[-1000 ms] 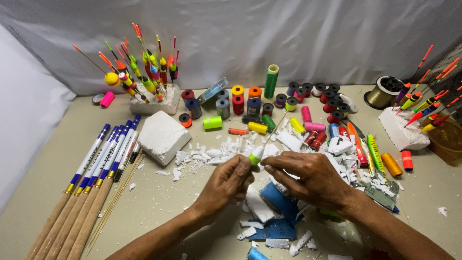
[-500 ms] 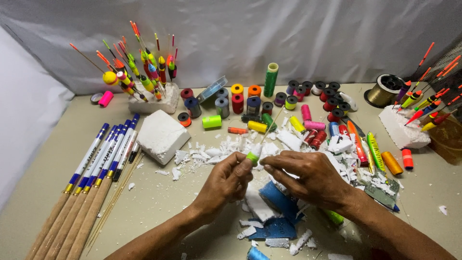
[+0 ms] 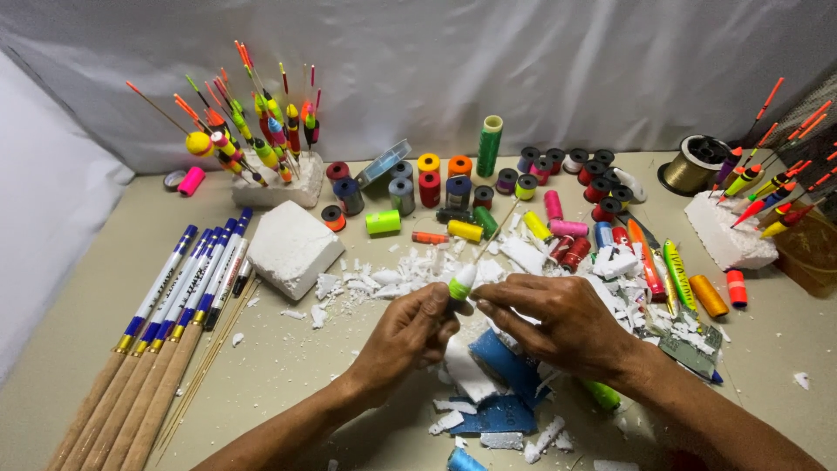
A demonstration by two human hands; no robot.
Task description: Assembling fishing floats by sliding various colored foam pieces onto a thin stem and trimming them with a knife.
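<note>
My left hand (image 3: 408,336) grips a small white float with a green tip (image 3: 462,283) at the middle of the table. A thin stick (image 3: 493,231) runs up and to the right out of the float's green end. My right hand (image 3: 558,323) pinches at the float from the right, fingertips touching just beside the left hand's fingers. Below both hands lie blue sheet pieces (image 3: 501,375) and white foam scraps (image 3: 462,371).
A white foam block (image 3: 292,244) lies left of the hands. Several rods with cork handles (image 3: 166,323) lie at far left. Thread spools (image 3: 453,187) stand in rows behind. Finished floats stuck in foam stand at back left (image 3: 253,139) and right (image 3: 741,218).
The hands and float have barely shifted. The float's green tip has tilted slightly as the fingers work on it.
</note>
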